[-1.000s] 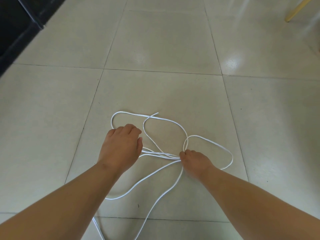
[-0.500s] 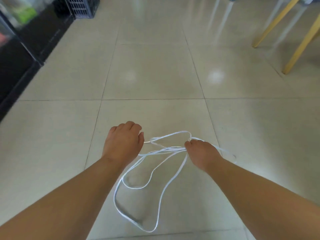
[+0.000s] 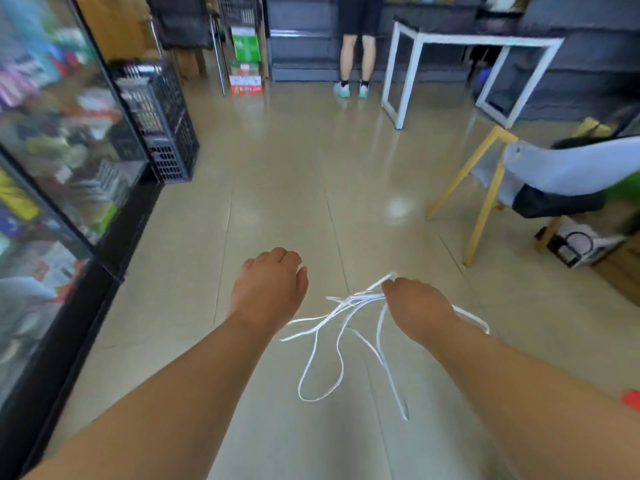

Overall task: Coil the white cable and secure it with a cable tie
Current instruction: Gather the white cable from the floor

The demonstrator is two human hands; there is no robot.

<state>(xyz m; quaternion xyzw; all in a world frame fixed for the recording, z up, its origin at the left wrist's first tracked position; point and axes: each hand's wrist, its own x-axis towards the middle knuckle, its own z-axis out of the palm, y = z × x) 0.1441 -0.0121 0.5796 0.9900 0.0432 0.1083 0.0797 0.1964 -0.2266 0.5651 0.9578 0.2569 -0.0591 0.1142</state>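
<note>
loose loops gathered in one hand, no neat coil and no tie yet

head view: the white cable (image 3: 341,327) hangs in uneven loops from the right hand (image 3: 415,306), whose fingers pinch several strands together above the floor (image 3: 311,202). i judge the coiling only just started, with evening up and tying left; no cable tie shows. the left hand (image 3: 268,289) hovers just beside it, knuckles up, fingers curled under; i cannot tell whether they hold a strand.

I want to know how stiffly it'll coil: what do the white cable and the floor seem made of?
The white cable: likely a soft plastic sheath, matte white, since it droops in limp loops from the right hand gripping it; the core is hidden. The floor: probably glazed tile, glossy beige, mirroring lights with thin joint lines.
</note>
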